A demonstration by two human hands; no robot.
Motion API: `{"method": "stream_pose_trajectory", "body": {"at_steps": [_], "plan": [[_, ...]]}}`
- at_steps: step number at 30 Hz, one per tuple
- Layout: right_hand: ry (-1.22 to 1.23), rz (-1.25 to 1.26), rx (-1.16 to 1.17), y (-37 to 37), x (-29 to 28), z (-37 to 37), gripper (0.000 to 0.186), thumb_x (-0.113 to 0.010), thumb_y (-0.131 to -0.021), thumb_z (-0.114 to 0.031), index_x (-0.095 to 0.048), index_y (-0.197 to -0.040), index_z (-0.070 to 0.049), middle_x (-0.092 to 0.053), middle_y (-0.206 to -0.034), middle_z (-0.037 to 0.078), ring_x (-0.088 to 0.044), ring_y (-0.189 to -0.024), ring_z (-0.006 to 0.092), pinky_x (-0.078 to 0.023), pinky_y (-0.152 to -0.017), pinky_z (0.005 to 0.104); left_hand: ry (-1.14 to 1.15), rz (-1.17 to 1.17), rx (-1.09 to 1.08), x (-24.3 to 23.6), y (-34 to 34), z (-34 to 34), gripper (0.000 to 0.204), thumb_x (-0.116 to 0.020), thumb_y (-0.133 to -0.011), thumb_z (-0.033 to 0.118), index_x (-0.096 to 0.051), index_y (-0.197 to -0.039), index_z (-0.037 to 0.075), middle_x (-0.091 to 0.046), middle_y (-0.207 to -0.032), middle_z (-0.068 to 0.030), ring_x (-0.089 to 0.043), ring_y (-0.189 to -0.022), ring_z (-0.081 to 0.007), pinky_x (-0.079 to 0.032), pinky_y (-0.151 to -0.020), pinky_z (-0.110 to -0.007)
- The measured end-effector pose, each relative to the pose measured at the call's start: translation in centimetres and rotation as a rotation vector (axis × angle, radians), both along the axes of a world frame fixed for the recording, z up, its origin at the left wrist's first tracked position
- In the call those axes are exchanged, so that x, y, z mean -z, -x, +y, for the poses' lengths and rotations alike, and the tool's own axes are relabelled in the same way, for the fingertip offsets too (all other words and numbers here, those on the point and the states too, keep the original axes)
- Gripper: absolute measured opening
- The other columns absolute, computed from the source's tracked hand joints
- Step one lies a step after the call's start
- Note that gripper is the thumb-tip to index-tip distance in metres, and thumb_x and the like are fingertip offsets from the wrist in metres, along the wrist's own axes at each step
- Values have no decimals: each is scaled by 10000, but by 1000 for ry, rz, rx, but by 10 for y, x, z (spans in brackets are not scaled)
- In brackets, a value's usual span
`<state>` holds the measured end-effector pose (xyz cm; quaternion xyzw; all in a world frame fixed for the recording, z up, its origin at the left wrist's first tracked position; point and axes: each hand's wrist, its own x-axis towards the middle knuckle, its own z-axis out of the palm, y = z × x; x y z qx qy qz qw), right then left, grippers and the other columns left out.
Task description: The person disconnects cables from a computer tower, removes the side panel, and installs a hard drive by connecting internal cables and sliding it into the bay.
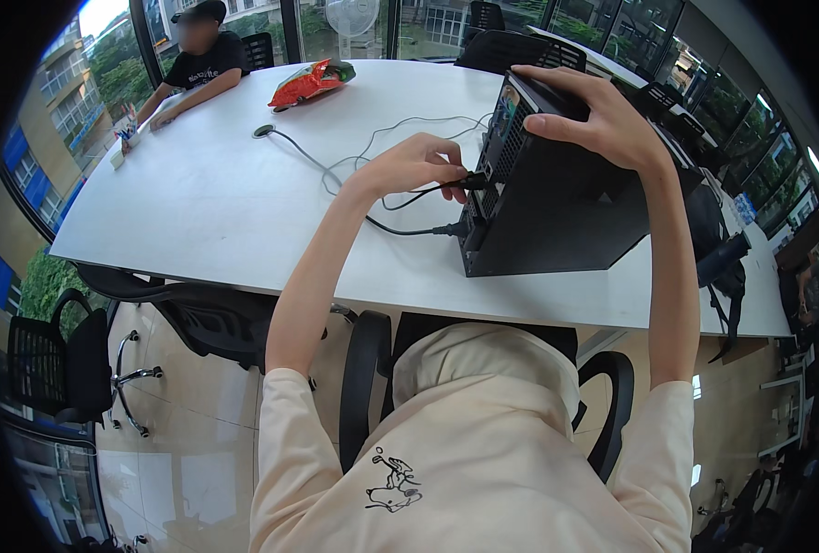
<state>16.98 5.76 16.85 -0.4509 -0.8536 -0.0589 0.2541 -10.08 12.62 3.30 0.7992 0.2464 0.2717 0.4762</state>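
A black desktop computer tower (566, 207) stands upright on the white table, its back panel with ports turned to the left. My left hand (419, 169) is closed on the black plug of a cable (472, 182) at that back panel. Whether the plug is fully seated cannot be made out. My right hand (594, 120) rests on the tower's top edge, thumb and fingers apart, gripping the upper back corner. Below the left hand, a thick black power cord (400, 229) runs into the lower part of the back panel.
The white table (188, 203) has a cable hole (264, 132) where the cord comes up. Thin grey cables lie behind my left hand. A red and green bag (313, 85) lies farther back. Another person (209, 64) sits at the far left. A black backpack (718, 244) is right of the tower.
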Motion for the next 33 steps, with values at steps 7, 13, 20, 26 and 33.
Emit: {"method": "stream_pose_trajectory", "body": {"at_steps": [7, 13, 20, 26, 33], "plan": [[20, 6, -3, 3, -2, -4, 892, -716, -729, -766, -666, -1419, -201, -710, -1261, 179, -713, -1055, 311, -564, -913, 379, 44, -60, 16, 1, 4, -1, 199, -654, -1008, 175, -655, -963, -19, -774, -886, -175, -724, -807, -189, -555, -822, -319], [0, 0, -8, 0, -2, -2, 890, -712, -736, -769, -664, -1421, -203, -709, -1265, 174, -712, -1047, 307, -564, -910, 372, 50, -7, 12, -3, -2, -2, 202, -660, -993, 196, -658, -948, -1, -780, -884, -168, -731, -814, -194, -548, -855, -320], [-3, 0, -21, 1, -1, -1, 894, -709, -738, -771, -663, -1421, -195, -707, -1269, 177, -710, -1055, 308, -565, -910, 372, 143, 25, -38, -9, -4, -6, 215, -657, -958, 234, -661, -927, 21, -780, -879, -168, -734, -801, -206, -532, -914, -341], [35, 3, -2, 3, -3, -4, 881, -717, -735, -763, -664, -1420, -212, -711, -1260, 172, -712, -1042, 303, -568, -887, 369, 194, -9, -33, -4, -5, -2, 214, -642, -951, 183, -649, -946, -30, -775, -885, -211, -745, -787, -203, -556, -834, -290], [1, 5, -7, 1, 0, -1, 887, -707, -729, -776, -664, -1420, -222, -719, -1233, 164, -723, -985, 288, -579, -835, 349, 210, -134, 28, 11, -5, 3, 209, -644, -965, 219, -640, -952, 11, -771, -870, -172, -726, -807, -194, -529, -890, -311]]}}
